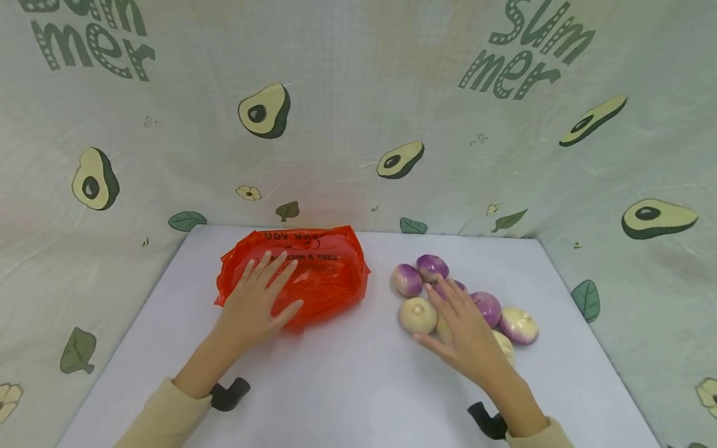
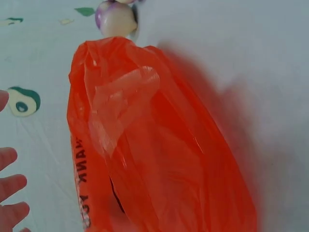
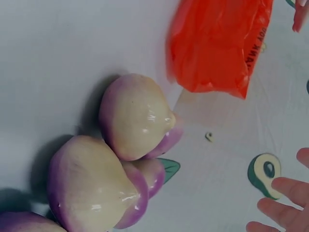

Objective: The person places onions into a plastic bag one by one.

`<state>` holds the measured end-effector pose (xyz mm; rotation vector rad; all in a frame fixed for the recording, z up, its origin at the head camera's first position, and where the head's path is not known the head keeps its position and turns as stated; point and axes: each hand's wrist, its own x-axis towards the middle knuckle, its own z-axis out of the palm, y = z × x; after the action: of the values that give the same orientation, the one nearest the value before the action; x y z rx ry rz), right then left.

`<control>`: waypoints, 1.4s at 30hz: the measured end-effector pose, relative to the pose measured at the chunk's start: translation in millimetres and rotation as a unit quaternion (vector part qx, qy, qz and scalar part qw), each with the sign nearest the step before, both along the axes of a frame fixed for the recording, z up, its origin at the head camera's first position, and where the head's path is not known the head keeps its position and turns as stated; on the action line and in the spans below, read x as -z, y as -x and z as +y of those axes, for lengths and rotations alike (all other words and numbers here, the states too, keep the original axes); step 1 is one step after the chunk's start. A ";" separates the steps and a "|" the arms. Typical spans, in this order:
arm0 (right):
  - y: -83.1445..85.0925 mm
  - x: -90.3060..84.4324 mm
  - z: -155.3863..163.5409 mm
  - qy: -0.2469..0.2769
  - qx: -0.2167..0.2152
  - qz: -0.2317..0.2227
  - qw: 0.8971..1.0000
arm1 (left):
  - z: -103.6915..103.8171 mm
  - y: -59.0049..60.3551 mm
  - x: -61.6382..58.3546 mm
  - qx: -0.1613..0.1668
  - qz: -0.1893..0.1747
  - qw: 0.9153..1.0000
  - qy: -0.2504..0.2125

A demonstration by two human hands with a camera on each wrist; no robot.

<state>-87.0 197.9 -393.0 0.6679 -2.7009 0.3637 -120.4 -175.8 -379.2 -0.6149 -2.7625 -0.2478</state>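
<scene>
The left hand (image 1: pixel 254 305) lies flat on an orange plastic bag (image 1: pixel 313 274), its fingers (image 1: pixel 269 264) straight and spread, pressing the near left part of the bag against the white tabletop (image 1: pixel 347 379) and gripping nothing. The bag reaches beyond and to the right of those fingertips. The right hand (image 1: pixel 467 333) rests with straight, relaxed fingers (image 1: pixel 442 292) on a heap of purple-and-cream onions (image 1: pixel 417 314). Onions lie just under, left of and beyond these fingertips, well apart from the bag.
</scene>
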 end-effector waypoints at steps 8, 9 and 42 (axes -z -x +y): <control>-3.8 13.4 0.2 0.085 -0.003 0.020 0.996 | -21.7 -4.2 4.3 -0.038 0.024 0.997 -0.056; -4.9 15.2 0.5 0.095 0.000 0.014 0.995 | -24.7 -5.0 4.7 -0.045 0.025 0.997 -0.064; 5.5 75.5 -11.9 0.249 0.055 -0.063 0.965 | -68.3 -8.3 38.0 -0.222 -0.055 0.924 -0.306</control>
<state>-92.6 186.0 -468.6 0.3545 -2.5830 1.0390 -112.1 -244.1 -417.2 0.1885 -2.6078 -1.0028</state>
